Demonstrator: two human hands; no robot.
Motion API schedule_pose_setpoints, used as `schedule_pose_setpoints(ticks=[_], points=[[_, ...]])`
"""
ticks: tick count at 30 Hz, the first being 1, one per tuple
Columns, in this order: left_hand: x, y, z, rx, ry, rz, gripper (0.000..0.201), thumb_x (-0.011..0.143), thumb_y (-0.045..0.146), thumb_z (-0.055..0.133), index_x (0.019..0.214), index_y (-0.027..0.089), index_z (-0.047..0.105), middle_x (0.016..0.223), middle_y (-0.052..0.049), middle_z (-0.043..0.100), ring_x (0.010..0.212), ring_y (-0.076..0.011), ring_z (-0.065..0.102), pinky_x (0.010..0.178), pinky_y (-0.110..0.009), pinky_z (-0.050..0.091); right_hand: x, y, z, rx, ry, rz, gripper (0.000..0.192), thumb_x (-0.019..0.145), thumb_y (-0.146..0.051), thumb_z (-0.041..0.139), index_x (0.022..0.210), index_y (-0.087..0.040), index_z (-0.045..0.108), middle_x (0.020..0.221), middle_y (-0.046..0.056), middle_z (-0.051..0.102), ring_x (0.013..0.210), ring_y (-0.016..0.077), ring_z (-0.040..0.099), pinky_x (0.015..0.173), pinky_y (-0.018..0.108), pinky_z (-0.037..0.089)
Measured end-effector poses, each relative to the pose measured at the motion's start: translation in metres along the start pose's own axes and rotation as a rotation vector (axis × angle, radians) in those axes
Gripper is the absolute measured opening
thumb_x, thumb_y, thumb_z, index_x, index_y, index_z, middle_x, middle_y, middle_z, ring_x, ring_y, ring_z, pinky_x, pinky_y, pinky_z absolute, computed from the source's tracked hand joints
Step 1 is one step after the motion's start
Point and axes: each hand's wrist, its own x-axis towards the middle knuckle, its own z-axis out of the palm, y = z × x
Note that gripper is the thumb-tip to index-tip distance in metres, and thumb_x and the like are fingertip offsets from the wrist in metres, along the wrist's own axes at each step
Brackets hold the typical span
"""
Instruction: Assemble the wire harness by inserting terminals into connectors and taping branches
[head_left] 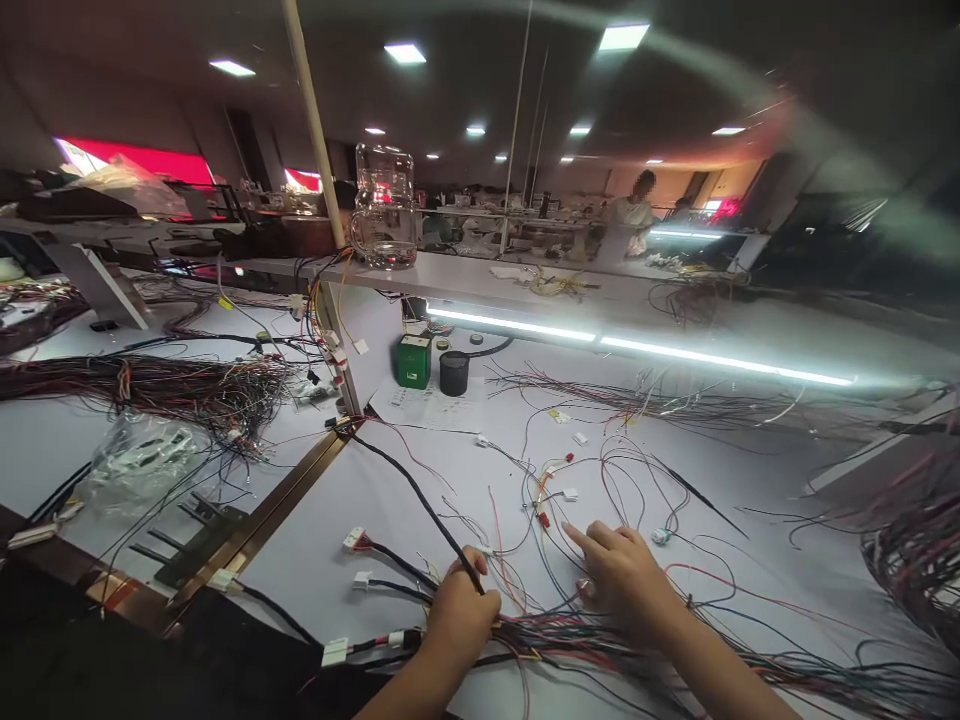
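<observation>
Nearest, the left hand point(459, 612) is closed around the wire harness bundle point(570, 640) and pinches a black sleeved cable point(420, 497). The right hand point(624, 575), just right of it, lies loosely spread on loose wires point(600, 470), gripping nothing. Beyond, many strands seem ungathered; the green box point(413, 361) stands farther back.

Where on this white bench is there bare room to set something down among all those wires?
Bare white table lies between the brass strip and the black cable. Another patch is at the right, around. It is crowded around the left hand and right hand on the wire bundle, and below the light bar.
</observation>
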Motion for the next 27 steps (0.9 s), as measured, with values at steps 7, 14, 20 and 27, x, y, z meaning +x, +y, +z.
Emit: schedule_pose_setpoints(ticks=[7,14,20,27], points=[[-0.013,0.02,-0.013,-0.348,-0.066,-0.065,0.033,0.076,0.049,0.059,0.088,0.021,0.048,0.041,0.012,0.036,0.03,-0.0049,0.025,0.036,-0.018,0.014,-0.003,-0.089,0.011,0.214,0.063,0.058,0.024,0.087,-0.018,0.05,0.109,-0.024,0.058,0.099,0.006,0.062,0.089,0.0194,0.059,0.079,0.031,0.041],[-0.001,0.053,-0.057,-0.617,0.126,0.042,0.035,0.075,0.043,0.066,0.096,0.017,0.055,0.071,0.003,0.061,0.033,0.0011,0.03,0.034,-0.014,0.017,0.006,-0.147,0.048,0.339,-0.107,0.17,0.01,0.088,-0.021,0.05,0.088,-0.023,0.06,0.084,0.001,0.064,0.074,0.0161,0.063,0.063,0.025,0.038],[0.033,0.069,-0.123,-0.864,0.224,0.132,0.024,0.074,0.031,0.069,0.089,0.017,0.057,0.065,0.007,0.053,0.033,0.0016,0.025,0.032,-0.014,0.021,0.0,-0.142,0.053,0.305,-0.139,0.187,0.008,0.085,-0.021,0.055,0.083,-0.025,0.062,0.082,-0.001,0.067,0.073,0.0156,0.064,0.061,0.024,0.035],[0.046,0.052,-0.153,-0.729,0.296,0.091,0.011,0.084,0.027,0.059,0.09,0.019,0.054,0.063,0.006,0.053,0.034,-0.0019,0.033,0.035,-0.015,0.027,0.005,-0.143,0.052,0.302,-0.207,0.259,0.009,0.086,-0.024,0.053,0.081,-0.024,0.06,0.081,-0.002,0.068,0.074,0.0157,0.064,0.061,0.024,0.033]])
